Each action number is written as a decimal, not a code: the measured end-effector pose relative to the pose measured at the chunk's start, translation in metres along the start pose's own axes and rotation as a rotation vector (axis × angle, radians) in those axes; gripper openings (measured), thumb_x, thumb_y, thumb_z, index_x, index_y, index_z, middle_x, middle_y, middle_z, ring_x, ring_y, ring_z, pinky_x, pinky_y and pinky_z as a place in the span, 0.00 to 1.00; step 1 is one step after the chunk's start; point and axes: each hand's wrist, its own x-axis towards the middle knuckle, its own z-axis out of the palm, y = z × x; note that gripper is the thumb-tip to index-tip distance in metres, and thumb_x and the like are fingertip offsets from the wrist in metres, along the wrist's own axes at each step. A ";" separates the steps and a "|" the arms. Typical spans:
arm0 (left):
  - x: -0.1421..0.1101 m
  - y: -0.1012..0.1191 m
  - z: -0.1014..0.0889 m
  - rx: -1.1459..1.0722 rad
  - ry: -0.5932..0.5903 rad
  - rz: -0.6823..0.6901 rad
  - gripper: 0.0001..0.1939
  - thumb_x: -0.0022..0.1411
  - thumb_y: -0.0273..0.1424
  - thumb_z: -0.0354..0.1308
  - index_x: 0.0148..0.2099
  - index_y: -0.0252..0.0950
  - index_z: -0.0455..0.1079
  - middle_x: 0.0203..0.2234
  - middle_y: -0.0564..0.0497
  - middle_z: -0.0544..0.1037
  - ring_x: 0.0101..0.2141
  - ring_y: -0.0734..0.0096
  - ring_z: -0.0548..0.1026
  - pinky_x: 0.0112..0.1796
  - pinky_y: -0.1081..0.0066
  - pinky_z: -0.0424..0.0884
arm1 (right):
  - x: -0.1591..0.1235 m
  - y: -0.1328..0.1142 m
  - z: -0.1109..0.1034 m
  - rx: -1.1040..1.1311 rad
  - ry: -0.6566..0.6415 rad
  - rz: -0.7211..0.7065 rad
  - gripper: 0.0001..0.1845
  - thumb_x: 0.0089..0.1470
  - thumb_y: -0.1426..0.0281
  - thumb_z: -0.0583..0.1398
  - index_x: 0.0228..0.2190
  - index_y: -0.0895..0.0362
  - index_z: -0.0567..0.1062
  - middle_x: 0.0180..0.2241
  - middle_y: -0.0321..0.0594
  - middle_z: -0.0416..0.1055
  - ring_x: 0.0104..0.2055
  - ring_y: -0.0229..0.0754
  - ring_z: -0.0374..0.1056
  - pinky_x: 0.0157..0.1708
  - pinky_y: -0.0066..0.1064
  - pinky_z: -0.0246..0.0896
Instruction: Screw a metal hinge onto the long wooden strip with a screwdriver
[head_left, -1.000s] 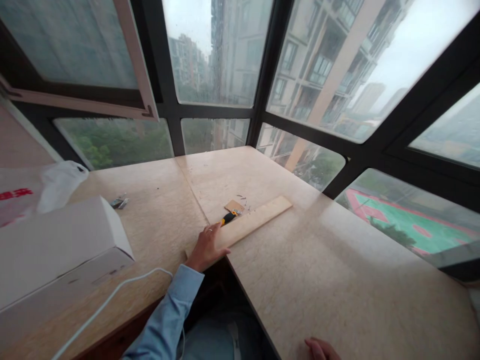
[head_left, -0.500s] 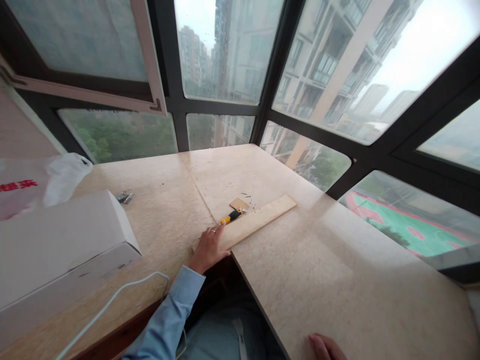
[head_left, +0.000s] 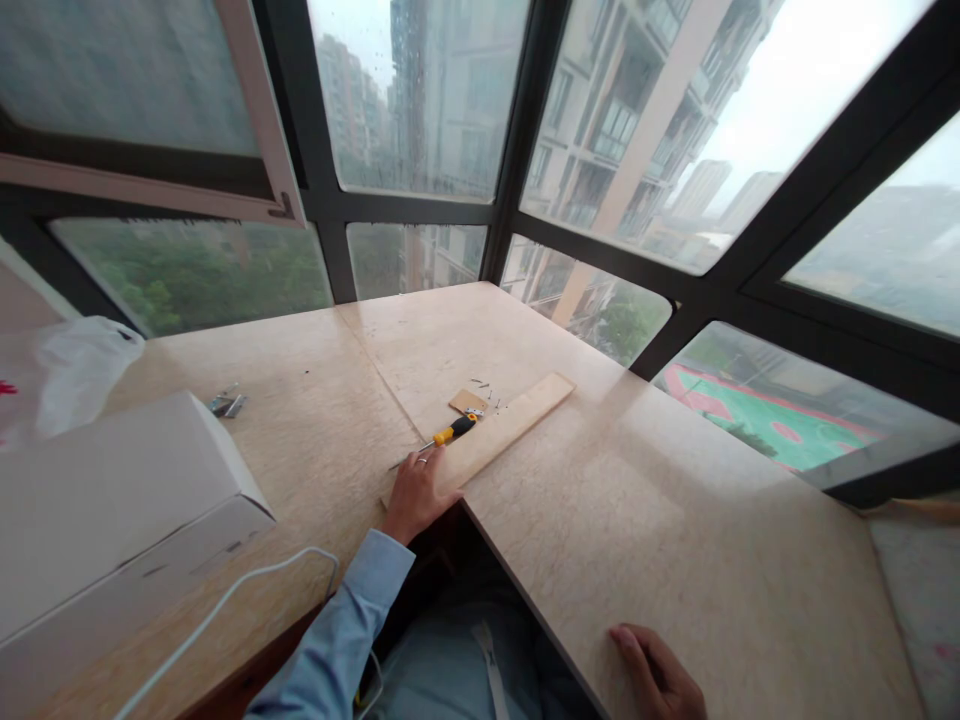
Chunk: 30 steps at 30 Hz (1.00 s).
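Note:
My left hand [head_left: 417, 493] lies flat, fingers together, on the near end of a long pale wooden strip [head_left: 501, 430] that runs diagonally across the stone counter. A yellow-and-black handled tool [head_left: 453, 431] rests on the strip just beyond my fingers, with a small brown wooden piece [head_left: 468, 402] and a few tiny nails behind it. My right hand [head_left: 660, 677] rests on the counter's near edge at the bottom right, fingers loosely spread, holding nothing.
A large white box [head_left: 112, 500] sits at the left with a white cable [head_left: 225, 600] trailing in front. A white plastic bag [head_left: 75, 365] and small metal bits [head_left: 225, 404] lie behind it. Dark-framed windows [head_left: 510, 130] wrap the counter's far edges.
The view has shifted slightly down and right, so more of my right hand shows. My left hand stays on the strip; nothing on the counter has moved.

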 end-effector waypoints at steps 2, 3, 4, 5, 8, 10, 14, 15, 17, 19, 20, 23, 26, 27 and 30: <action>0.000 -0.001 0.001 0.004 0.008 0.003 0.35 0.49 0.39 0.67 0.57 0.32 0.64 0.51 0.40 0.73 0.49 0.48 0.69 0.50 0.55 0.66 | 0.000 0.000 -0.001 -0.010 -0.014 -0.017 0.22 0.51 0.50 0.58 0.28 0.55 0.79 0.31 0.40 0.78 0.35 0.46 0.74 0.36 0.26 0.69; -0.001 -0.002 0.002 0.006 0.008 0.004 0.35 0.49 0.39 0.67 0.57 0.32 0.64 0.51 0.40 0.73 0.49 0.48 0.69 0.50 0.55 0.66 | 0.000 0.000 -0.001 -0.014 -0.011 -0.023 0.22 0.51 0.50 0.58 0.28 0.55 0.79 0.31 0.40 0.78 0.35 0.46 0.74 0.36 0.26 0.69; -0.001 -0.002 0.002 0.005 0.006 0.004 0.35 0.49 0.39 0.67 0.57 0.33 0.64 0.51 0.40 0.73 0.49 0.48 0.68 0.50 0.55 0.65 | 0.000 0.000 -0.001 -0.016 -0.006 -0.027 0.22 0.51 0.49 0.58 0.28 0.55 0.79 0.31 0.40 0.78 0.35 0.46 0.74 0.36 0.26 0.69; -0.001 -0.002 0.002 0.002 0.000 0.006 0.35 0.49 0.39 0.67 0.57 0.33 0.64 0.52 0.40 0.73 0.50 0.48 0.68 0.50 0.55 0.65 | 0.000 0.000 0.000 -0.020 0.002 -0.028 0.23 0.50 0.49 0.58 0.28 0.55 0.79 0.31 0.41 0.78 0.35 0.46 0.74 0.35 0.26 0.69; -0.001 -0.003 0.001 -0.015 -0.036 0.011 0.37 0.47 0.40 0.68 0.58 0.33 0.63 0.53 0.41 0.72 0.50 0.48 0.68 0.52 0.55 0.64 | 0.000 0.002 0.001 -0.031 0.014 -0.014 0.23 0.49 0.48 0.58 0.28 0.54 0.79 0.32 0.40 0.78 0.35 0.46 0.74 0.35 0.26 0.70; -0.001 -0.005 0.001 -0.027 -0.066 0.000 0.39 0.47 0.40 0.68 0.59 0.34 0.62 0.53 0.41 0.71 0.51 0.49 0.68 0.53 0.55 0.63 | -0.001 0.004 0.002 -0.031 0.010 -0.007 0.23 0.49 0.48 0.58 0.29 0.54 0.79 0.32 0.40 0.78 0.35 0.46 0.75 0.35 0.25 0.70; 0.002 -0.006 0.000 -0.054 -0.092 -0.076 0.45 0.44 0.42 0.69 0.62 0.33 0.58 0.52 0.40 0.72 0.51 0.49 0.68 0.52 0.55 0.64 | 0.000 0.006 0.003 -0.014 0.023 -0.022 0.23 0.49 0.48 0.59 0.28 0.54 0.79 0.32 0.40 0.79 0.35 0.46 0.75 0.36 0.26 0.70; 0.003 -0.005 -0.001 -0.061 -0.092 -0.096 0.46 0.44 0.42 0.69 0.62 0.33 0.58 0.51 0.40 0.73 0.51 0.49 0.68 0.52 0.56 0.64 | 0.000 0.006 0.002 -0.011 0.026 -0.030 0.23 0.49 0.48 0.59 0.28 0.54 0.79 0.32 0.41 0.79 0.34 0.46 0.75 0.36 0.26 0.70; 0.004 -0.004 -0.002 -0.076 -0.095 -0.126 0.46 0.44 0.41 0.68 0.63 0.34 0.57 0.51 0.41 0.73 0.51 0.49 0.69 0.52 0.56 0.64 | 0.000 0.004 0.002 -0.010 0.030 -0.046 0.23 0.49 0.48 0.58 0.28 0.54 0.79 0.31 0.41 0.79 0.34 0.46 0.75 0.35 0.26 0.70; 0.006 -0.002 -0.005 -0.087 -0.105 -0.144 0.47 0.44 0.40 0.68 0.64 0.34 0.56 0.51 0.43 0.74 0.50 0.50 0.69 0.51 0.57 0.64 | -0.001 0.002 0.002 -0.008 0.028 -0.058 0.23 0.50 0.48 0.58 0.28 0.54 0.79 0.31 0.41 0.78 0.34 0.46 0.75 0.35 0.26 0.70; 0.007 -0.001 -0.006 -0.089 -0.110 -0.150 0.47 0.44 0.40 0.68 0.64 0.34 0.55 0.51 0.43 0.74 0.50 0.50 0.68 0.51 0.58 0.64 | -0.001 0.000 0.002 -0.005 0.025 -0.061 0.23 0.50 0.48 0.58 0.28 0.55 0.79 0.31 0.41 0.78 0.34 0.45 0.74 0.35 0.26 0.70; 0.007 0.002 -0.009 -0.084 -0.110 -0.152 0.47 0.44 0.40 0.67 0.64 0.34 0.55 0.50 0.43 0.74 0.50 0.51 0.68 0.52 0.59 0.64 | -0.002 -0.001 0.002 0.007 0.023 -0.064 0.22 0.51 0.49 0.58 0.28 0.55 0.78 0.31 0.41 0.78 0.34 0.45 0.74 0.35 0.26 0.70; 0.006 0.004 -0.010 -0.087 -0.082 -0.131 0.43 0.45 0.39 0.66 0.62 0.35 0.58 0.50 0.44 0.74 0.50 0.52 0.68 0.52 0.59 0.64 | -0.002 0.000 0.002 0.019 0.020 -0.064 0.22 0.52 0.50 0.58 0.29 0.55 0.78 0.31 0.42 0.78 0.34 0.45 0.74 0.35 0.26 0.70; 0.005 0.004 -0.010 -0.090 -0.068 -0.124 0.42 0.45 0.38 0.66 0.62 0.35 0.59 0.50 0.44 0.74 0.49 0.52 0.69 0.52 0.59 0.65 | -0.003 0.000 0.003 0.022 0.016 -0.063 0.22 0.52 0.50 0.58 0.29 0.55 0.78 0.32 0.42 0.78 0.35 0.45 0.74 0.35 0.27 0.69; 0.002 0.005 -0.008 -0.095 -0.022 -0.107 0.42 0.45 0.37 0.66 0.62 0.34 0.59 0.49 0.43 0.75 0.49 0.51 0.69 0.51 0.56 0.65 | -0.003 0.000 0.002 0.034 0.012 -0.064 0.21 0.52 0.50 0.58 0.29 0.55 0.78 0.32 0.42 0.78 0.35 0.46 0.74 0.37 0.27 0.69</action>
